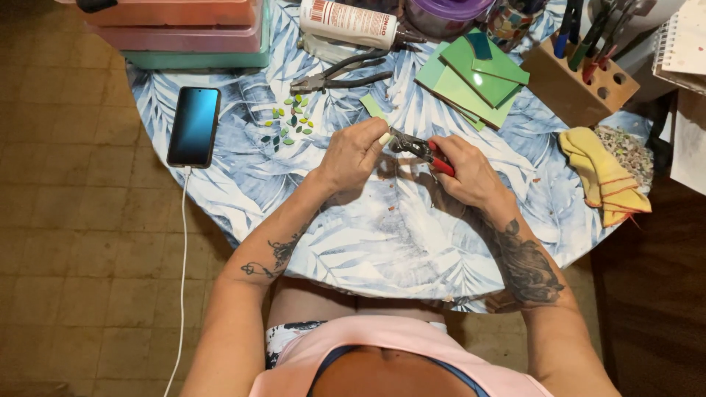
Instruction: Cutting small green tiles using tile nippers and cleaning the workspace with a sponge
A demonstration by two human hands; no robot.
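My left hand (356,152) pinches a small pale tile piece (384,138) over the middle of the round table. My right hand (468,173) grips red-handled nippers (419,148), whose jaws meet the tile piece at my left fingertips. Both hands hover just above the leaf-patterned tablecloth (382,235). Several small cut green pieces (290,121) lie in a loose cluster to the left, beyond my left hand. A stack of green square tiles (474,79) sits at the back right of my hands.
A phone (194,125) on a white cable lies at the table's left edge. Black pliers (346,73), a glue bottle (349,22), stacked plastic boxes (184,29), a wooden tool block (577,81) and a yellow cloth (603,173) ring the work area.
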